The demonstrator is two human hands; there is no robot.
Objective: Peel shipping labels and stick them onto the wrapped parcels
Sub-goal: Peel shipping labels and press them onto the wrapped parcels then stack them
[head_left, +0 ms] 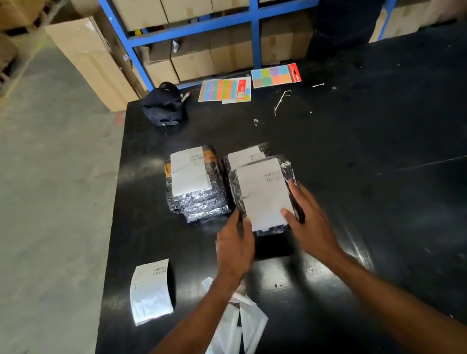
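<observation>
Both hands closed on a black plastic-wrapped parcel (264, 196) with a white shipping label already on its top face: the left hand (235, 247) gripped its near left corner, the right hand (310, 226) its right edge with the thumb on the label. It sat over another labelled wrapped parcel (246, 155) on the glossy black counter (404, 185). To the left, a stack of silvery wrapped parcels (197, 193) carried a label on top as well. One unpeeled white label sheet (151, 293) lay near the counter's left edge, well apart from the parcels, beside peeled white backing strips (239, 332). Labelling looked mostly done, with at least one label left.
</observation>
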